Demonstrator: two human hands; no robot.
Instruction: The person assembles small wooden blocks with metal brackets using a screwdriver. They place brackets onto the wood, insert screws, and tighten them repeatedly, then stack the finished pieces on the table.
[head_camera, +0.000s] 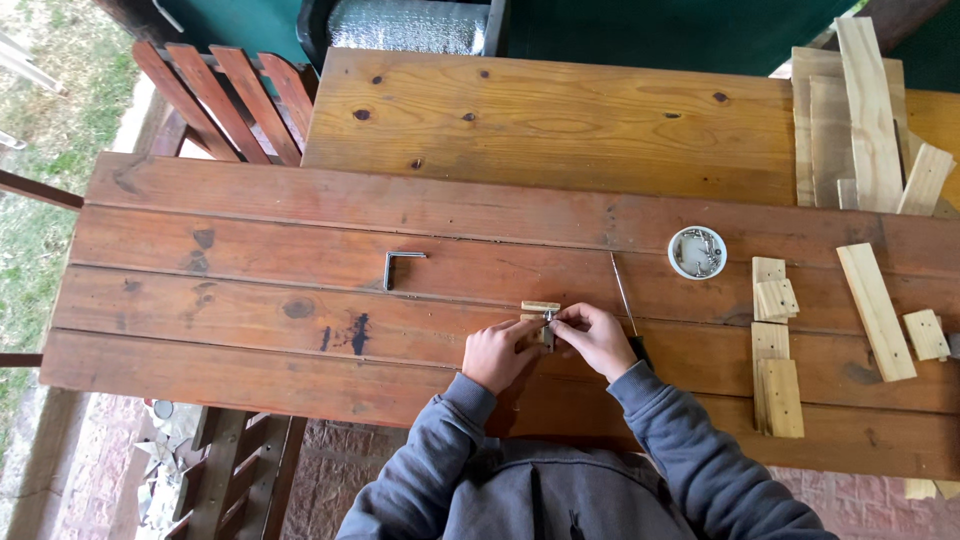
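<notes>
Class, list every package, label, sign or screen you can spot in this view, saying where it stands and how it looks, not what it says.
No labels, signs or screens show.
Nearest to a package: a small round white container, open on the red-brown table, to the right of the hands, holding small metal pieces.

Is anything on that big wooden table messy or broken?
Nothing looks broken or spilled. The reddish plank table has dark stains near its left side, and the pale wooden slats at the far right lie in a loose, crooked heap. The small round white dish sits upright.
</notes>
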